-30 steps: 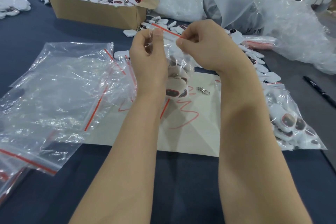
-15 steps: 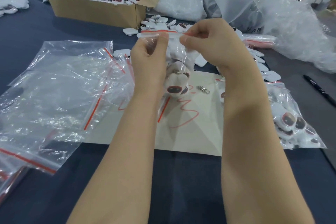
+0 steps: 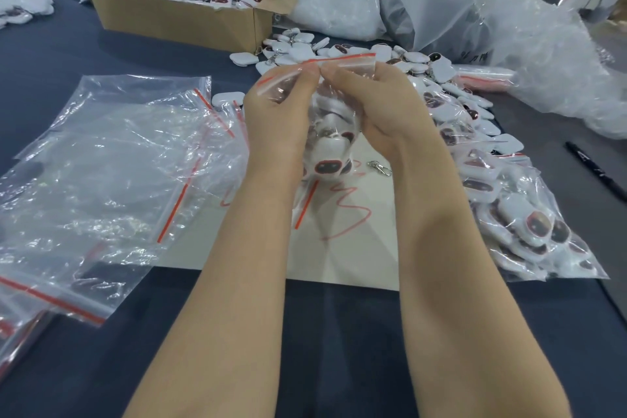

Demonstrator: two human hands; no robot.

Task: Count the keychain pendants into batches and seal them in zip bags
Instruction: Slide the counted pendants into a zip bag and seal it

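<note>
Clear plastic with a red zip strip [image 3: 342, 59]: one bag [image 3: 315, 105], held in the air above the far edge of the paper sheet [image 3: 356, 248]. It holds white pendants [image 3: 327, 159] with dark oval faces. Two or three show through the film; the full batch cannot be counted. Left hand [image 3: 274, 119]: thumb and forefinger pinch the strip near its middle, the other fingers curled round the bag. Right hand [image 3: 376, 102]: the same pinch just beside it, its fingertips touching the left's. Step in hand, as judged: sealing a counted batch. The next move likely calls for firm pinches run outward to both ends of the strip, so that no gap is left. On the sheet: one loose clasp [image 3: 379, 168]. Left of the sheet: empty bags [image 3: 112, 163], several, overlapping, number unclear. Right of the sheet: filled bags [image 3: 529, 224], at least one, and one pen [image 3: 597, 170]. Beyond the sheet: a heap of loose pendants [image 3: 407, 61], too many to count, and one cardboard box [image 3: 176, 20].
</note>
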